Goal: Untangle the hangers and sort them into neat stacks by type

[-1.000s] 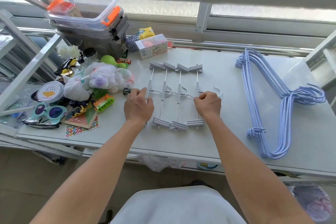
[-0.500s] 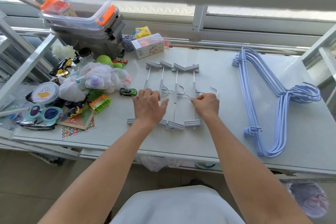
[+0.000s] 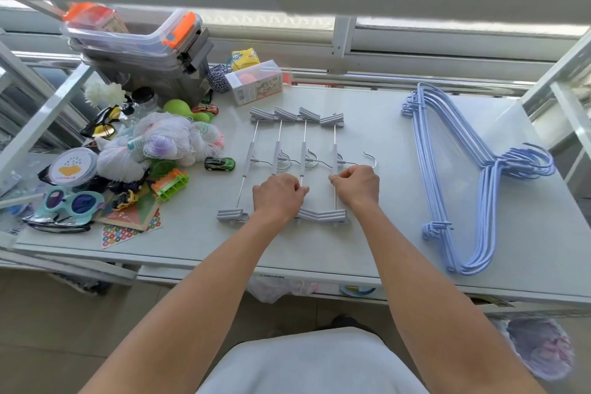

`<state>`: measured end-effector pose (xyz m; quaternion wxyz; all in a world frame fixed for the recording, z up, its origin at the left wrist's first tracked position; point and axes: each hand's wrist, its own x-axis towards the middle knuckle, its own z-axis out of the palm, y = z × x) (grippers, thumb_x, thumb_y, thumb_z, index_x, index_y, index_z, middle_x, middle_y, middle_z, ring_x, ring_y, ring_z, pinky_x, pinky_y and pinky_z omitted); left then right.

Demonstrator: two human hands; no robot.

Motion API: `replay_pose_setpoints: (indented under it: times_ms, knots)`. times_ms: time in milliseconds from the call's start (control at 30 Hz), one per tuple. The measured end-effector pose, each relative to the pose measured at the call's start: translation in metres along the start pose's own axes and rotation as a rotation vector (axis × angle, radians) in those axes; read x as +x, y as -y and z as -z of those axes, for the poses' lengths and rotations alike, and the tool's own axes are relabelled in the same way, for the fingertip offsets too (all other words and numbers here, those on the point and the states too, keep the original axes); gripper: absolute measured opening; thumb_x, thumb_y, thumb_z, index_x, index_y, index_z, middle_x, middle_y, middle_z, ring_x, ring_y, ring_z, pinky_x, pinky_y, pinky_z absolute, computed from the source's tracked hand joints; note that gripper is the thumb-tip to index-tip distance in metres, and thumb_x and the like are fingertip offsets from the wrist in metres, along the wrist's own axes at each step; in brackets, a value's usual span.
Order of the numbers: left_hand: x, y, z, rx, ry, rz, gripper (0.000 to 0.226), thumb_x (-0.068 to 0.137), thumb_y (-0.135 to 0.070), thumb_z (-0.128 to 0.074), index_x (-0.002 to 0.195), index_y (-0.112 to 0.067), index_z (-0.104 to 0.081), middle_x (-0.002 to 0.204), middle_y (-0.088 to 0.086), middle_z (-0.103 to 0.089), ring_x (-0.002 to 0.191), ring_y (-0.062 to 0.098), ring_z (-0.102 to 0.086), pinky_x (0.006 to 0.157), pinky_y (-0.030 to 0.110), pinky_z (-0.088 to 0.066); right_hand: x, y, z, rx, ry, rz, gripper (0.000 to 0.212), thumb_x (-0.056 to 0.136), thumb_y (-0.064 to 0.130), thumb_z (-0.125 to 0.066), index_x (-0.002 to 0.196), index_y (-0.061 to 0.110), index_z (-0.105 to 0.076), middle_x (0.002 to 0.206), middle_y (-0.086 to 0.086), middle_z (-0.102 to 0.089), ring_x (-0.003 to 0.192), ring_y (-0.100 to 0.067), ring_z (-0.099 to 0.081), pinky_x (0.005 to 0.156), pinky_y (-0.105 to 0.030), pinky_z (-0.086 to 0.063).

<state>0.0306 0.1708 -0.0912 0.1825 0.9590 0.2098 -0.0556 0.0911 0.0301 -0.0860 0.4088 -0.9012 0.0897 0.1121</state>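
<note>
Hands (image 3: 279,196) pinch clip hangers (image 3: 308,114), toy car (image 3: 219,163) nearby left.

Colour rundown: the grey plastic clip hangers (image 3: 302,150) have shiny silver rods and hooks. The coated wire hangers (image 3: 447,169) are all soft periwinkle blue, and the flat bench (image 3: 383,249) is pale greyish white. Off to the side there's a small green-and-black toy car (image 3: 219,163), a ball of twine (image 3: 219,77) twisted blue and white, teal plastic sunglasses (image 3: 68,203) with purple lenses, and clear storage bins (image 3: 134,41) with orange latches.
</note>
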Motion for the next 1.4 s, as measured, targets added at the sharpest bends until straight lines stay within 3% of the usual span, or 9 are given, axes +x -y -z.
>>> replay_pose_setpoints:
  times_ms: [367,767,933,1133,1400]
  knots:
    - [0.000,0.001,-0.002,0.027,-0.013,-0.007,0.033,0.093,-0.049,-0.050,0.089,-0.021,-0.069,0.094,0.000,-0.070,0.098,0.023,-0.063,0.089,0.038,-0.036,0.004,0.004,0.002,-0.027,0.047,-0.046,0.014,0.075,0.028,-0.078,0.074,0.016,-0.071,0.075,-0.003,-0.068,0.086,-0.020,-0.066,0.070,-0.022,-0.044]
    - [0.000,-0.001,0.000,0.065,-0.043,-0.016,0.028,0.093,-0.042,-0.050,0.092,-0.022,-0.069,0.095,0.001,-0.070,0.097,0.024,-0.063,0.086,0.038,-0.038,-0.003,0.005,0.002,-0.003,0.040,-0.022,0.018,0.082,0.031,-0.075,0.081,0.013,-0.073,0.089,-0.007,-0.073,0.090,-0.020,-0.065,0.071,-0.021,-0.041]
    - [-0.009,-0.004,0.001,0.015,-0.107,-0.036,0.034,0.093,-0.045,-0.050,0.104,-0.017,-0.068,0.108,0.005,-0.067,0.104,0.027,-0.061,0.089,0.039,-0.045,-0.006,-0.001,0.008,0.055,0.051,-0.006,0.033,0.082,0.039,-0.073,0.066,0.015,-0.058,0.065,0.002,-0.059,0.075,-0.019,-0.057,0.068,-0.024,-0.038]
    - [-0.031,-0.023,-0.006,-0.083,-0.325,-0.132,0.033,0.091,-0.039,-0.055,0.108,-0.013,-0.066,0.113,0.009,-0.063,0.108,0.031,-0.054,0.085,0.039,-0.044,-0.017,-0.029,0.034,0.087,-0.028,0.130,0.029,0.086,0.036,-0.069,0.092,0.007,-0.069,0.083,-0.001,-0.066,0.081,-0.018,-0.058,0.073,-0.022,-0.038]
    - [-0.076,-0.063,-0.024,-0.201,-0.348,-0.120,0.026,0.094,-0.033,-0.053,0.100,-0.012,-0.068,0.107,0.008,-0.066,0.099,0.031,-0.058,0.081,0.040,-0.048,-0.038,-0.066,0.097,0.070,-0.094,0.282,0.018,0.090,0.027,-0.063,0.091,0.009,-0.067,0.083,-0.001,-0.068,0.080,-0.020,-0.060,0.073,-0.025,-0.044]
